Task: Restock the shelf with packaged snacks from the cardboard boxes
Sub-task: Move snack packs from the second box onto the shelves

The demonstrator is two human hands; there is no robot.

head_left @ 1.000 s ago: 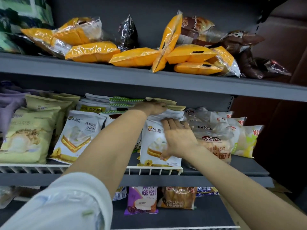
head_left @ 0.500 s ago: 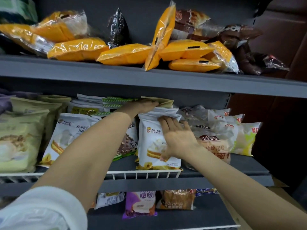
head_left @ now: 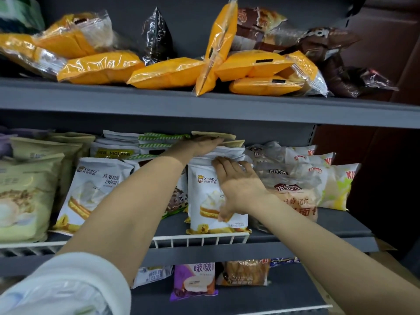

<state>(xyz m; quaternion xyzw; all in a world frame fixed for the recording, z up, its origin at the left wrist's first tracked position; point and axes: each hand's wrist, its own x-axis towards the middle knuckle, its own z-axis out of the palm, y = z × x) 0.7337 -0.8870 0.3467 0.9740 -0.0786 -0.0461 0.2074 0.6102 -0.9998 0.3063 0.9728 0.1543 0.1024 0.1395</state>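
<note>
A white XianDu snack pack (head_left: 201, 198) stands upright at the front of the middle shelf (head_left: 306, 245), behind a white wire fence (head_left: 200, 239). My right hand (head_left: 238, 186) presses flat against its front, fingers straight and pointing up-left, thumb low on the pack. My left hand (head_left: 203, 144) lies flat on the top edges of this pack and the ones behind it. A second white XianDu pack (head_left: 91, 192) leans at the left, partly hidden by my left forearm.
Orange packs (head_left: 168, 72) and brown packs (head_left: 329, 42) lie on the top shelf. Pale yellow-green packs (head_left: 27, 192) fill the middle shelf's left, clear bread packs (head_left: 293, 185) its right. A purple pack (head_left: 195, 280) sits below. Cardboard (head_left: 386, 264) shows at lower right.
Both hands keep their places on the white pack. Only my view has shifted slightly.
</note>
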